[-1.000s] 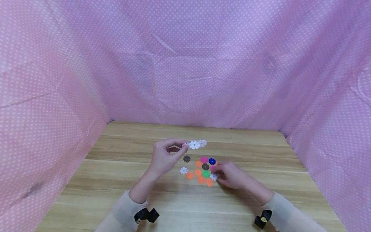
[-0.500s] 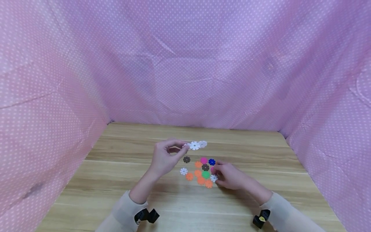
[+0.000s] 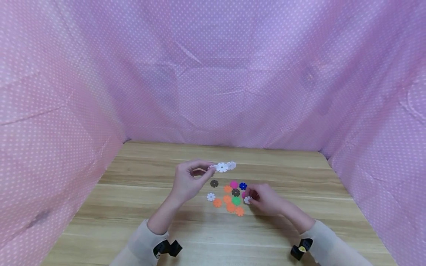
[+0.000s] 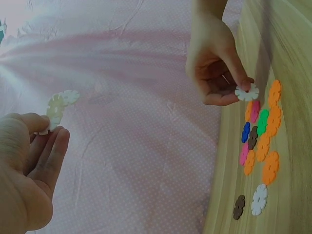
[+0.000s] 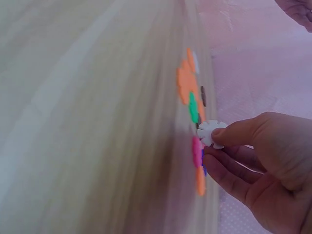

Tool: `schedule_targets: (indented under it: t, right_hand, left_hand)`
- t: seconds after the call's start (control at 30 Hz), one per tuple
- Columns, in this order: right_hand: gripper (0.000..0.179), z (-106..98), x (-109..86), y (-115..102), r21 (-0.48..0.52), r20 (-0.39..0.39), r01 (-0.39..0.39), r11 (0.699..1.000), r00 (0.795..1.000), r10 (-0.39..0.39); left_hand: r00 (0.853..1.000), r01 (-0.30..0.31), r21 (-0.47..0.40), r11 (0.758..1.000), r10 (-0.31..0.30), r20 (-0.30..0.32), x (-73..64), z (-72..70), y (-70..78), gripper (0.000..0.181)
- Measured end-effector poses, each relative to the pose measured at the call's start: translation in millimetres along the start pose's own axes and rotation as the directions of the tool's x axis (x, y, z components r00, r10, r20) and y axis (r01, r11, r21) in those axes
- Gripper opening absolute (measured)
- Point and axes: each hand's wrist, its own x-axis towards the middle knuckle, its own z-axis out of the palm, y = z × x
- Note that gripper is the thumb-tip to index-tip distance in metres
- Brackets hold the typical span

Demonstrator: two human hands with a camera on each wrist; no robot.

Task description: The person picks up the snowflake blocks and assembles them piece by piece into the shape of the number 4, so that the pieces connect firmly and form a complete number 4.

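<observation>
My left hand (image 3: 189, 181) pinches one end of a short chain of joined white notched discs (image 3: 222, 167), held up above the table. In the left wrist view that chain (image 4: 57, 105) sticks out past the thumb and index finger. Over the right edge of the disc pile, my right hand (image 3: 267, 199) pinches a single white notched disc (image 5: 211, 132) between thumb and fingers, lifted off the tabletop. Near it lie a pink disc (image 5: 196, 151), a green disc (image 3: 236, 200), a blue disc (image 3: 243, 186) and a brown disc (image 3: 235, 192).
Several orange discs (image 3: 230, 207) lie grouped on the wooden table (image 3: 139, 207). A loose white disc (image 3: 211, 197) and another brown disc (image 3: 214, 183) lie to the left. Pink dotted cloth (image 3: 213, 92) walls the table at the back and both sides.
My right hand has picked a white disc up from the right edge of the pile and raised it slightly. The left hand has stayed almost still with its chain.
</observation>
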Motion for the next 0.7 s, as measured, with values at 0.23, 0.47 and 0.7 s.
schedule_targets:
  t: [0.23, 0.47, 0.7]
  right_hand:
    - [0.010, -14, 0.1, -5, 0.019, -0.122, -0.003, 1.000, 0.993, 0.005]
    - [0.013, -28, 5.6, -17, 0.032, -0.302, 0.095, 0.995, 0.950, -0.081]
    - [0.013, -41, 12.1, -30, 0.096, -0.458, 0.160, 0.983, 0.884, -0.099]
  left_hand:
    - [1.000, -0.010, 0.005, 1.000, 0.010, -0.002, -0.2, 1.0, 0.3, 0.008]
    - [1.000, -0.017, 0.009, 1.000, 0.017, 0.000, -1.3, 0.5, 0.3, 0.007]
    - [1.000, -0.015, 0.013, 1.000, 0.015, -0.012, -1.8, 0.4, 0.0, 0.007]
